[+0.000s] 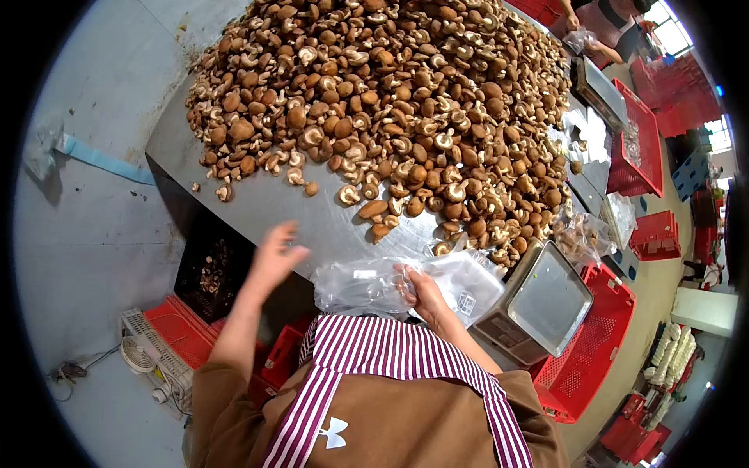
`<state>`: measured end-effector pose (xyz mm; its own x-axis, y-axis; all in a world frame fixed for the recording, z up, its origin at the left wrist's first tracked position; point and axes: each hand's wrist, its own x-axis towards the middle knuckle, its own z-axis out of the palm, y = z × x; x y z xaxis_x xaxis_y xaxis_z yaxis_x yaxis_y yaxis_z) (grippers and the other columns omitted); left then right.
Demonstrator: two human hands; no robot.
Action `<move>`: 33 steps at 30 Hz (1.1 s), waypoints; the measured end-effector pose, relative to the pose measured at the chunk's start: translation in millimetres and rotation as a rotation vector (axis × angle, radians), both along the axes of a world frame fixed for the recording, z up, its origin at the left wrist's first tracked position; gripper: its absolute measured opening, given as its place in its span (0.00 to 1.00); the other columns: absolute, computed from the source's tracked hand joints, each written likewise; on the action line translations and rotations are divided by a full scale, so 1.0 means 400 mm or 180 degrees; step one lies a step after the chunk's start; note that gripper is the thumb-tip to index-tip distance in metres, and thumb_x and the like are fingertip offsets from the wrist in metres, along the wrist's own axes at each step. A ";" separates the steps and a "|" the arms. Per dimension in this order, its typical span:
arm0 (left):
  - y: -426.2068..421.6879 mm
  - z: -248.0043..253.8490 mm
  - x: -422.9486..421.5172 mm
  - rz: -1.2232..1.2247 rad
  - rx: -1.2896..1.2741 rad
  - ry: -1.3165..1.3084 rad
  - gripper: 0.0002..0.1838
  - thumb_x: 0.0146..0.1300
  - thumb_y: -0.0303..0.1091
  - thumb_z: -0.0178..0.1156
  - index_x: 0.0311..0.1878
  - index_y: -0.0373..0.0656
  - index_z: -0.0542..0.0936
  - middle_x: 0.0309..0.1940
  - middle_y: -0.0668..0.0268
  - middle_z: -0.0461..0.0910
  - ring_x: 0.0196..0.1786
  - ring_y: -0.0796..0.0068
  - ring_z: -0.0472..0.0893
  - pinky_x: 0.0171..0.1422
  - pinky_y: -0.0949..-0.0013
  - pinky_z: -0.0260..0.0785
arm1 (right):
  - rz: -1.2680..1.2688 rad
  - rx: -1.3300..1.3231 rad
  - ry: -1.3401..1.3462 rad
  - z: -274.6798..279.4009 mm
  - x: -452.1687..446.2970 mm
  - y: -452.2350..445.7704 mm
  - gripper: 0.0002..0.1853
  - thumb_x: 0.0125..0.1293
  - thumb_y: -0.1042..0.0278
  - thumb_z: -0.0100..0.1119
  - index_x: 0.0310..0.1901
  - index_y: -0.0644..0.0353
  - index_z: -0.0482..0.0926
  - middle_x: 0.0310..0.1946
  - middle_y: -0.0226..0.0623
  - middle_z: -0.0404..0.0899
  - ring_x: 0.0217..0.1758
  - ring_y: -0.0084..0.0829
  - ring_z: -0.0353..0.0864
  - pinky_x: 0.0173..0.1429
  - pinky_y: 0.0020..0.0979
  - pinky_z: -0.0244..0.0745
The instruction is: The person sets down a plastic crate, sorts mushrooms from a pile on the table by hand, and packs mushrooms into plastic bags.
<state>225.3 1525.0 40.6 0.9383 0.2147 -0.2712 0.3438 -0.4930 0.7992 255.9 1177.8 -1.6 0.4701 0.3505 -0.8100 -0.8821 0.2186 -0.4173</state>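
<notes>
A large heap of brown shiitake mushrooms [406, 101] covers most of the metal table [273, 207]. My left hand [275, 259] is in the air over the table's near left edge, fingers apart and a little blurred, with nothing in it. At the near edge, my right hand [421, 290] is closed on a clear plastic bag [355, 285] that spreads out to its left. Just right of that hand lies a stack of flat clear bags [468, 281] with a printed label. A few single mushrooms lie between the heap and my hands.
To the right stands a metal scale [550, 300] beside a red crate [597, 343]. A filled mushroom bag [585, 234] lies beyond it. Another person's hands [589, 43] hold a bag at the far right. Below the table's left edge is a dark crate [207, 269].
</notes>
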 end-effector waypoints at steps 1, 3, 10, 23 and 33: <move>-0.086 0.026 0.012 -0.0774 0.0626 -0.0147 0.35 0.57 0.38 0.71 0.67 0.41 0.72 0.63 0.54 0.76 0.62 0.58 0.77 0.69 0.57 0.66 | 0.0072 -0.0036 -0.0099 0.019 0.004 0.010 0.17 0.77 0.55 0.49 0.55 0.57 0.79 0.27 0.29 0.79 0.16 0.16 0.60 0.21 0.21 0.54; -0.207 -0.008 0.010 -0.1465 0.0999 -0.0397 0.30 0.56 0.41 0.70 0.62 0.43 0.77 0.59 0.54 0.79 0.59 0.58 0.79 0.68 0.57 0.66 | 0.0186 0.0033 -0.0220 0.027 0.009 0.007 0.16 0.76 0.56 0.51 0.52 0.59 0.80 0.25 0.27 0.77 0.16 0.16 0.61 0.21 0.21 0.54; -0.115 -0.219 -0.063 -0.0320 0.0131 0.0669 0.11 0.61 0.37 0.66 0.37 0.39 0.81 0.32 0.62 0.83 0.35 0.69 0.82 0.38 0.62 0.71 | -0.0757 0.1090 -0.0249 0.023 0.025 -0.150 0.14 0.73 0.55 0.55 0.40 0.58 0.80 0.22 0.25 0.74 0.21 0.19 0.71 0.24 0.25 0.66; -0.092 -0.267 -0.095 0.2988 -0.5012 0.0692 0.18 0.76 0.43 0.45 0.48 0.42 0.81 0.40 0.64 0.84 0.39 0.68 0.81 0.41 0.67 0.75 | -0.1588 0.1002 0.1021 -0.152 -0.001 0.009 0.18 0.78 0.58 0.43 0.59 0.58 0.76 0.43 0.40 0.83 0.31 0.24 0.78 0.31 0.25 0.72; -0.058 -0.279 0.324 0.2273 -0.3092 0.0877 0.27 0.74 0.58 0.48 0.61 0.45 0.75 0.51 0.64 0.80 0.39 0.72 0.79 0.36 0.72 0.72 | -0.2182 0.1429 0.1210 -0.329 0.198 0.116 0.17 0.79 0.61 0.37 0.55 0.59 0.75 0.42 0.40 0.83 0.31 0.29 0.78 0.29 0.26 0.72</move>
<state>354.8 1501.6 -70.8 0.5800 0.2543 -0.7739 0.5069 0.6310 0.5872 335.1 1224.3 -133.1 0.4207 0.4128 -0.8078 -0.5593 0.8191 0.1272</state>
